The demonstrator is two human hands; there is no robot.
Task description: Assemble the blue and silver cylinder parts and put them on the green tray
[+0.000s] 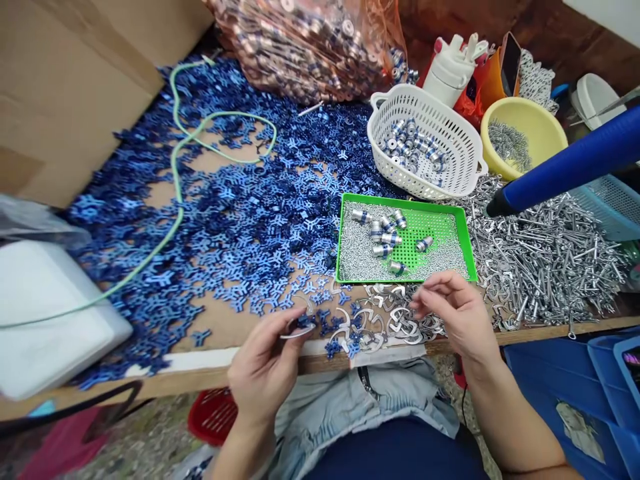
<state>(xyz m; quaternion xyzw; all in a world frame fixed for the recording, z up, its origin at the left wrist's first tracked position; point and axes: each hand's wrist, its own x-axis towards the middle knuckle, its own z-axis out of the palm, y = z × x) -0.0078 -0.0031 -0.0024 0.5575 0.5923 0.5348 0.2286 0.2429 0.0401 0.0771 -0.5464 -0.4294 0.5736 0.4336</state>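
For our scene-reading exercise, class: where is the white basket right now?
In the head view, the white basket sits upper right, just above the green tray and left of the yellow bowl.

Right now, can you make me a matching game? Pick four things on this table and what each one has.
Things:
1. Yellow round plastic bowl
2. White slotted plastic basket
3. Green perforated plastic tray
4. The person's bare left hand

What each has:
A. A thin curved silver clip
B. Only silver-and-blue cylinders
C. Small silver bits, no cylinders
D. Silver grains beneath a few cylinders

Pairs: 1-C, 2-B, 3-D, 4-A
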